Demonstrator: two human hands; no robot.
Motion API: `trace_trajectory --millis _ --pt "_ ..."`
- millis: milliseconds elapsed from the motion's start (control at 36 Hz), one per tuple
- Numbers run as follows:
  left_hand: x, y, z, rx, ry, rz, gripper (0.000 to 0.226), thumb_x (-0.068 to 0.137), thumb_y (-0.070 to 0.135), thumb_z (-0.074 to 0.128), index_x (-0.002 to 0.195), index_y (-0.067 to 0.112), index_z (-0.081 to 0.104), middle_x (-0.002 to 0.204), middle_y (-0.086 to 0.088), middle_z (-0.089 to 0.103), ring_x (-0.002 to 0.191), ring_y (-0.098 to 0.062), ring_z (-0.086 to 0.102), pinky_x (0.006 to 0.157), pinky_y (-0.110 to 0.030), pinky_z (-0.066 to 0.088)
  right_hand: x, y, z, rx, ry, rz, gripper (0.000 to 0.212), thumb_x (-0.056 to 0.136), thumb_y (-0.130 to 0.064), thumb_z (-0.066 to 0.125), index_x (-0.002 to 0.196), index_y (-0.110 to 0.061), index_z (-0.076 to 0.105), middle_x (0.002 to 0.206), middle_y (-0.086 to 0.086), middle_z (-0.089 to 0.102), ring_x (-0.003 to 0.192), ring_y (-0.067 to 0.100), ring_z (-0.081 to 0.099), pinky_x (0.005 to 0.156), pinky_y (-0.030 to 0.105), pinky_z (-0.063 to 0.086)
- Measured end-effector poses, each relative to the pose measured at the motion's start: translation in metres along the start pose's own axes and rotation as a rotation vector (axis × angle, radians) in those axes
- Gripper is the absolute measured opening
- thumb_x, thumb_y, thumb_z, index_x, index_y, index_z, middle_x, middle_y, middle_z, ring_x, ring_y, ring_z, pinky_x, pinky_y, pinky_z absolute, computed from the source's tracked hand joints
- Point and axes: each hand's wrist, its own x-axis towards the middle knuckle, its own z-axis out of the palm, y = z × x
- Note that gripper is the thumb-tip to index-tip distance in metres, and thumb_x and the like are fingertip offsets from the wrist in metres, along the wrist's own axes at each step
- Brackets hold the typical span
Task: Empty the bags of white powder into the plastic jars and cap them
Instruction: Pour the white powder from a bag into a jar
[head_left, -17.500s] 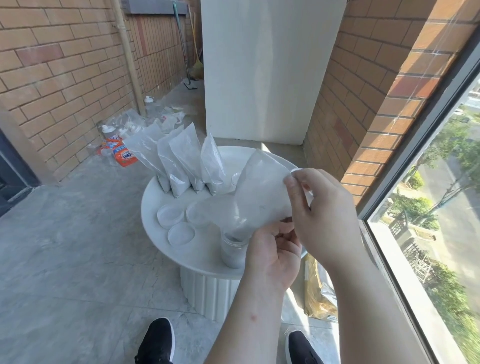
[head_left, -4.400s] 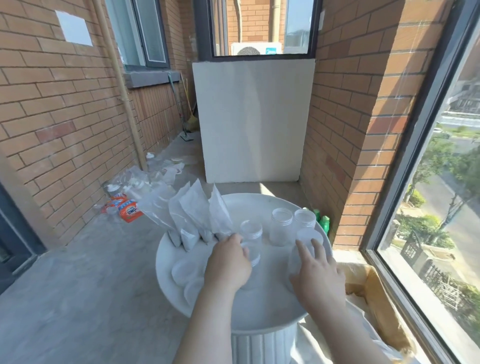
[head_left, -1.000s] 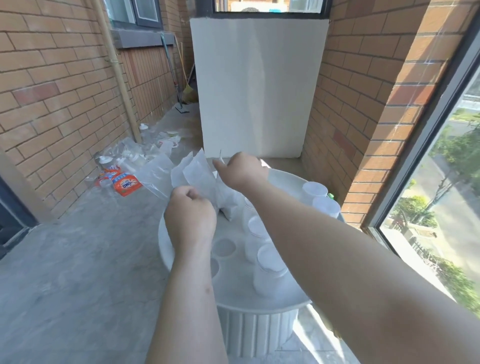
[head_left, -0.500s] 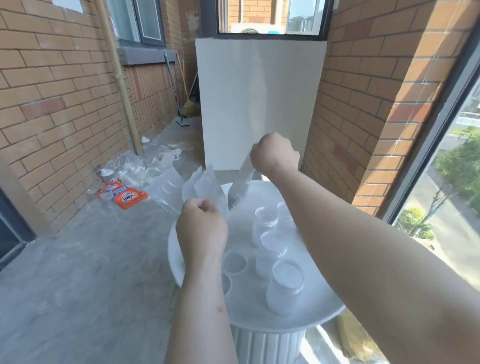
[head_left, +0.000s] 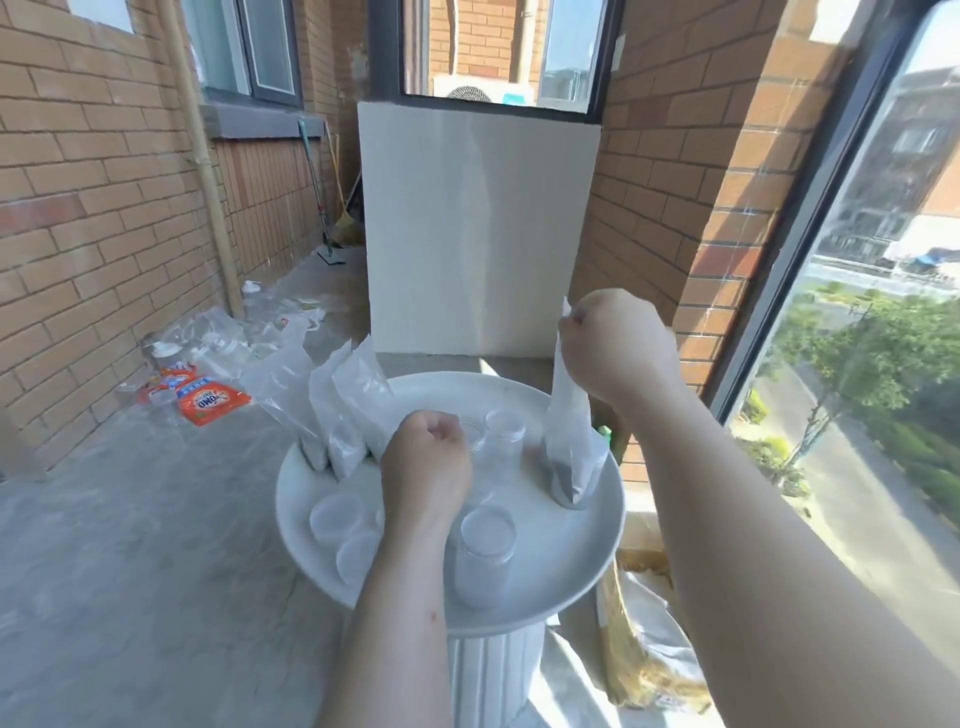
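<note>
Head view, right hand (head_left: 618, 348) pinching bag (head_left: 569, 441) upright, left hand (head_left: 426, 462) fisted

I see bare tabletop (head_left: 566, 545) front right — the one open lane, between the near jar (head_left: 485, 553) and the held bag (head_left: 569, 447). Back left, upright bags (head_left: 337, 410) wall it off; loose lids (head_left: 337, 514) crowd the front left.

Upright powder bag (head_left: 570, 441) near capped jar (head_left: 485, 551)

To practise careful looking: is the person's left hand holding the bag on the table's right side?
No, the right hand pinches that bag by its top; the left hand is apart from it.
</note>
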Motion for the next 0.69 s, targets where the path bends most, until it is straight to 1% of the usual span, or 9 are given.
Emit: trace_trajectory --millis 56,139,167,194,250,361,472,583,694 --pt "-0.002 0.0 0.005 -0.021 -0.035 -0.022 0.013 0.088 0.022 0.052 0.083 0.028 0.062 0.091 0.009 0.07 0.084 -0.02 0.069 0.081 -0.034 0.053 -0.013 0.01 0.01 0.012 -0.057 0.026 0.019 0.091 -0.018 0.049 0.075 -0.013 0.058 0.073 0.001 0.057 0.081 0.033 0.056 0.084 0.039 0.047" --pt "-0.006 0.002 0.01 -0.021 -0.087 -0.031 0.008 0.073 0.021 0.047 0.071 0.027 0.051 0.079 0.003 0.059 0.068 -0.019 0.055 0.07 -0.033 0.042 -0.031 0.025 0.028 -0.003 -0.092 0.082 0.017 0.091 -0.016 0.048 0.076 -0.017 0.055 0.072 -0.002 0.056 0.08 0.03 0.053 0.079 0.037 0.037" --pt "-0.007 0.004 0.012 -0.031 -0.091 -0.038 0.01 0.076 0.019 0.049 0.07 0.025 0.054 0.077 0.002 0.061 0.066 -0.022 0.058 0.069 -0.035 0.046 -0.035 0.029 0.032 -0.008 -0.097 0.103 0.017 0.091 -0.016 0.048 0.075 -0.018 0.053 0.072 -0.002 0.056 0.079 0.029 0.053 0.079 0.037 0.035" --pt "-0.008 0.004 0.014 -0.041 -0.095 -0.05 0.014 0.081 0.016 0.052 0.071 0.023 0.058 0.078 0.001 0.066 0.068 -0.026 0.065 0.071 -0.038 0.052 -0.039 0.035 0.036 -0.011 -0.105 0.126 0.018 0.091 -0.016 0.047 0.074 -0.018 0.052 0.072 -0.001 0.056 0.079 0.029 0.053 0.078 0.037 0.034" --pt "-0.007 0.006 0.017 -0.073 -0.104 -0.08 0.015 0.088 0.01 0.054 0.08 0.019 0.063 0.087 0.001 0.071 0.076 -0.021 0.074 0.079 -0.042 0.057 -0.047 0.043 0.044 -0.018 -0.109 0.167 0.02 0.09 -0.015 0.046 0.071 -0.018 0.049 0.072 0.0 0.057 0.078 0.029 0.053 0.078 0.037 0.031" --pt "-0.004 0.003 0.029 -0.142 -0.105 -0.098 0.012 0.089 0.007 0.055 0.089 0.014 0.064 0.086 -0.004 0.073 0.07 -0.018 0.074 0.083 -0.048 0.057 -0.06 0.061 0.059 -0.014 -0.102 0.212 0.022 0.093 -0.016 0.044 0.071 -0.019 0.048 0.077 -0.002 0.059 0.078 0.027 0.052 0.077 0.036 0.036" --pt "-0.002 0.001 0.04 -0.128 -0.132 -0.1 0.012 0.086 0.006 0.056 0.089 0.015 0.064 0.083 -0.004 0.074 0.07 -0.017 0.075 0.086 -0.046 0.059 -0.073 0.068 0.076 0.052 -0.162 0.178 0.033 0.098 -0.025 0.043 0.066 -0.018 0.044 0.068 -0.004 0.051 0.073 0.026 0.05 0.07 0.035 0.04" --pt "0.0 -0.004 0.05 -0.087 -0.146 -0.105 0.007 0.082 0.012 0.063 0.088 0.014 0.066 0.079 -0.003 0.075 0.071 -0.018 0.075 0.086 -0.048 0.059 -0.071 0.074 0.087 0.28 -0.243 0.22 0.035 0.096 -0.034 0.052 0.07 -0.012 0.062 0.065 0.002 0.063 0.07 0.025 0.059 0.063 0.031 0.047" --pt "-0.003 -0.007 0.058 -0.059 -0.128 -0.072 0.01 0.086 0.02 0.066 0.092 0.012 0.067 0.083 -0.003 0.075 0.07 -0.014 0.075 0.083 -0.048 0.06 -0.065 0.076 0.083 0.42 -0.282 0.242 0.059 0.1 -0.052 0.043 0.068 -0.009 0.068 0.058 0.0 0.063 0.062 0.018 0.057 0.055 0.029 0.04"
